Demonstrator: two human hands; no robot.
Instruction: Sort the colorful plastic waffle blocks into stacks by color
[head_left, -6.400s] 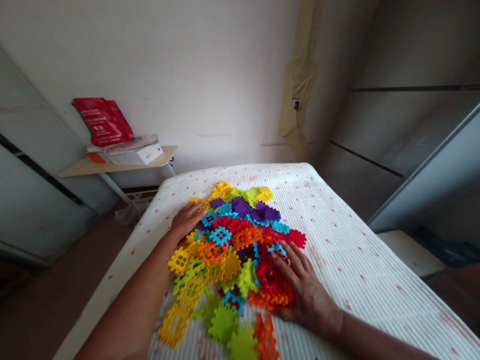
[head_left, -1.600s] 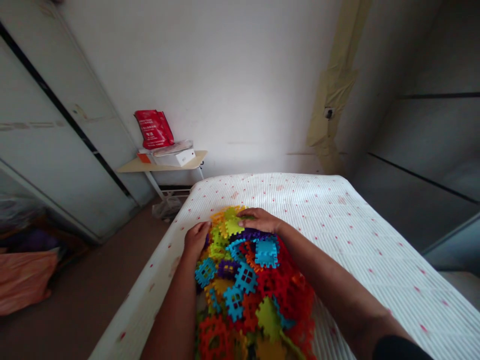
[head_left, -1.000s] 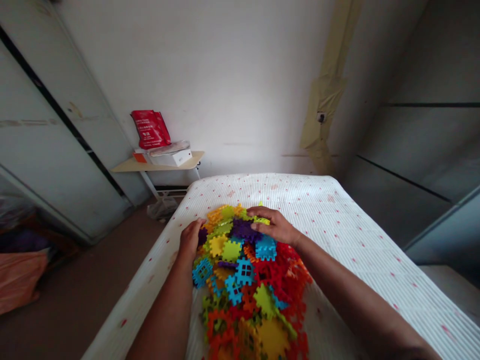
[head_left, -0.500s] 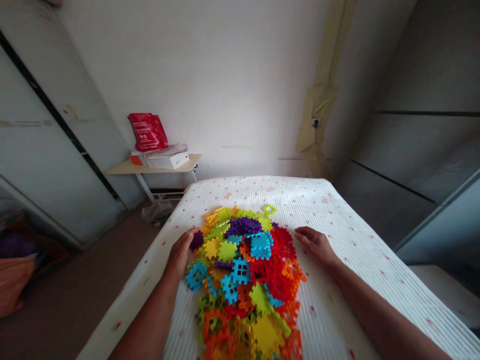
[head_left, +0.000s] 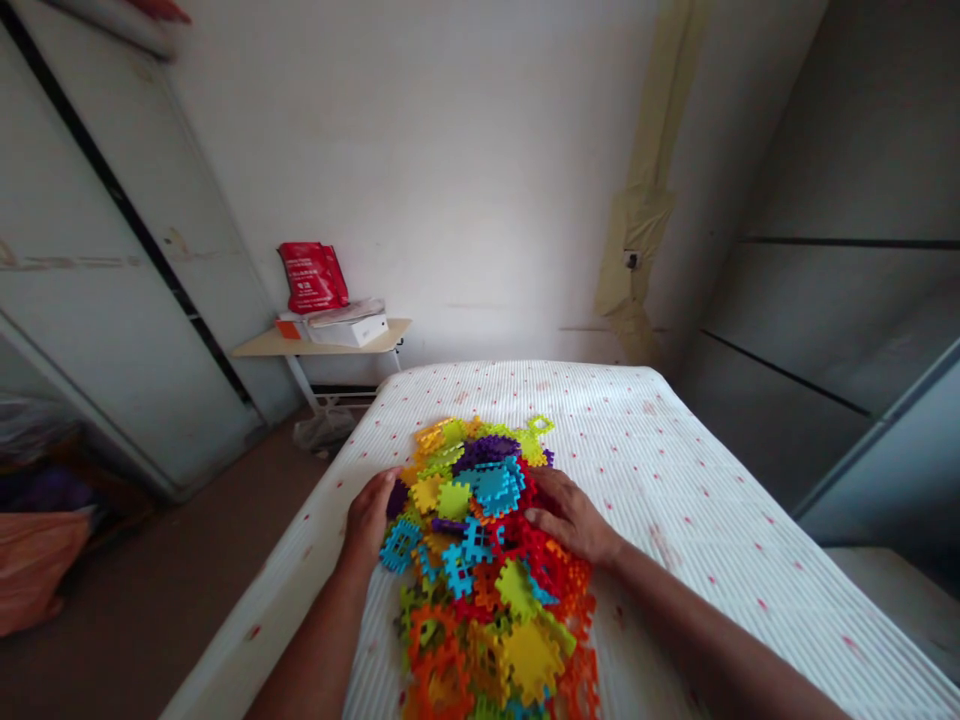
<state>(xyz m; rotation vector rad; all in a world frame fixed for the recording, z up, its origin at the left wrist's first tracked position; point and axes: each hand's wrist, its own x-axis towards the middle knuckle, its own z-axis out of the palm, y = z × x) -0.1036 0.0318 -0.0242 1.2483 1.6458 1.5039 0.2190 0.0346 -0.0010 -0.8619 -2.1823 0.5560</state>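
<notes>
A heap of flat plastic waffle-block pieces [head_left: 487,540] in blue, red, orange, yellow, green and purple lies on a white ribbed bed cover [head_left: 675,500] with small red spots. My left hand [head_left: 369,515] presses flat against the heap's left side, fingers stretched out. My right hand [head_left: 570,515] lies on the heap's right side over red pieces, fingers spread and slightly curled, holding nothing that I can see. Both forearms come in from the bottom of the view.
A small beige side table [head_left: 322,345] stands by the far wall with a white box [head_left: 349,328] and a red bag [head_left: 313,277] on it. Grey wardrobe doors [head_left: 90,300] stand at the left. Brown floor [head_left: 187,560] runs along the bed's left edge.
My right hand moved in from the bare cover onto the heap's right side, pushing pieces inward. The heap is narrower than several seconds ago. My left hand stays at the left side.
</notes>
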